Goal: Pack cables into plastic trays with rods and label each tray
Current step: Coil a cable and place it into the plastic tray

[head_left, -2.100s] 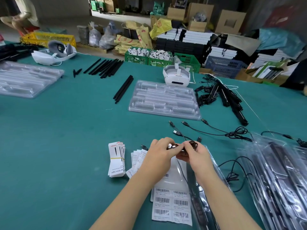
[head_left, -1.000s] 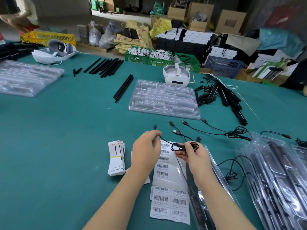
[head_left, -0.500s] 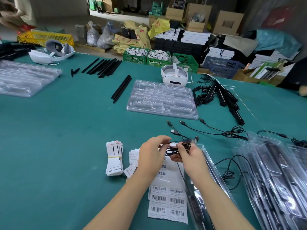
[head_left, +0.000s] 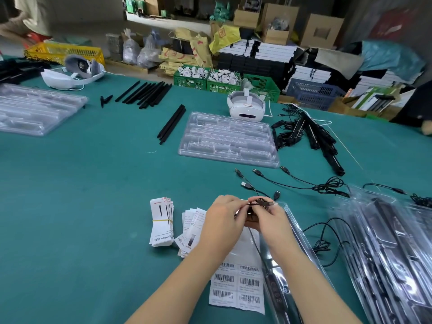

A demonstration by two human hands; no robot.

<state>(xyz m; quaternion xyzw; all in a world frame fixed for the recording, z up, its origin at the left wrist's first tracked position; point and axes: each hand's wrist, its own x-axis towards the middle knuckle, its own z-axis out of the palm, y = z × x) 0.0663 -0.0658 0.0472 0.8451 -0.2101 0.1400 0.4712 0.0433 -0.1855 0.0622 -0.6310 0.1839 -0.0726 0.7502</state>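
— What have I got in the hands?

— Both meet over the near part of the green counter [head_left: 70, 206]. My left hand [head_left: 224, 218] and right hand [head_left: 268, 220] are each curled onto one small coiled black cable [head_left: 260, 203]: the left grip pinches it from the left side, the right grip holds it from below and behind, with a connector end sticking out to the right. Both grips are narrow and closed on that coil.

— And the tray?

— A clear plastic tray [head_left: 297, 232] lies just under and to the right of my right hand, running toward me; a dark rod-like part sits in it near my forearm, though glare blurs the detail. A sheet of barcode labels [head_left: 236, 284] lies beneath my forearms, touching the tray's left edge. Left of that are a banded bundle of white cards [head_left: 161, 223] and a fanned pile of loose cards [head_left: 190, 228].

— Farther out?

— Loose cables [head_left: 327, 187] with plugs spread beyond my hands. An empty clear tray [head_left: 228, 139] sits mid-counter, black rods [head_left: 171, 123] beside its left, a white headset [head_left: 246, 107] behind it. More filled trays [head_left: 385, 242] are stacked at my right.
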